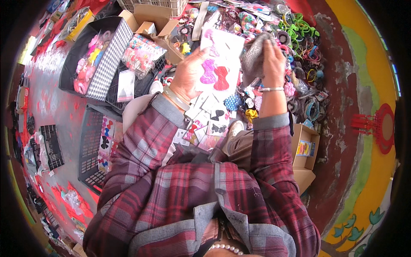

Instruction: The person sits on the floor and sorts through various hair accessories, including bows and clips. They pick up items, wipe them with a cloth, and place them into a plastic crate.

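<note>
My left hand (187,77) grips the left edge of a white card (231,55) held up in front of me. Glittery hair bows are fixed on it, among them a magenta bow (208,72) and a red bow (221,79). Just right of the card, my right hand (274,62) is closed on a grey cloth (252,58), its fingers over the cloth's right side. Below the card lie several more small cards with bows, some black (218,122). A yellow scrunchie (251,115) and a blue dotted hair piece (232,103) are close by.
A large heap of hair ties and headbands, with green ones (295,28), spreads ahead and right. At left stand a houndstooth-patterned bin (112,60) and a black plastic basket (88,143). One open carton (158,13) sits ahead, another carton (306,165) by my right elbow.
</note>
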Tool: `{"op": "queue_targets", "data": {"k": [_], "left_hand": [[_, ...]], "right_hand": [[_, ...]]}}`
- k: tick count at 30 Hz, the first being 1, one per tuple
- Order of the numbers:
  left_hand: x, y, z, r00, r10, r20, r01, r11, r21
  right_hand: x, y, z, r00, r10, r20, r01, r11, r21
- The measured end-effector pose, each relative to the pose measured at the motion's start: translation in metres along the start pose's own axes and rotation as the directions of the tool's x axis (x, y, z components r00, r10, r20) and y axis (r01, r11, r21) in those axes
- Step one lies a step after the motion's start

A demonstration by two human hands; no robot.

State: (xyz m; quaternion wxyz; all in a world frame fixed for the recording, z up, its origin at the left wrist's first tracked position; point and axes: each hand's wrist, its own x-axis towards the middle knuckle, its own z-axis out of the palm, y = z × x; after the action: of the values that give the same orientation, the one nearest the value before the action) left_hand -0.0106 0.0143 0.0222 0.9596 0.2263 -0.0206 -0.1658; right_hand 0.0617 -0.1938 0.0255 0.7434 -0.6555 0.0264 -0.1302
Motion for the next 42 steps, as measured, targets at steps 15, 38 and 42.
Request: {"op": "queue_targets", "data": {"k": [15, 38, 42], "left_hand": [[0.002, -0.005, -0.002, 0.995, 0.098, -0.016, -0.099, 0.979, -0.177], [-0.010, 0.032, -0.010, 0.914, -0.372, 0.161, -0.016, 0.363, 0.932], [-0.014, 0.024, -0.015, 0.922, -0.309, 0.233, -0.128, 0.326, 0.937]], "right_hand": [[-0.084, -0.017, 0.066, 0.579, -0.445, 0.683, 0.814, 0.268, -0.515], [-0.056, -0.005, -0.015, 0.607, 0.350, 0.713, -0.748, 0.554, 0.365], [-0.059, 0.013, -0.032, 0.591, 0.480, 0.648, -0.764, 0.590, 0.261]]}}
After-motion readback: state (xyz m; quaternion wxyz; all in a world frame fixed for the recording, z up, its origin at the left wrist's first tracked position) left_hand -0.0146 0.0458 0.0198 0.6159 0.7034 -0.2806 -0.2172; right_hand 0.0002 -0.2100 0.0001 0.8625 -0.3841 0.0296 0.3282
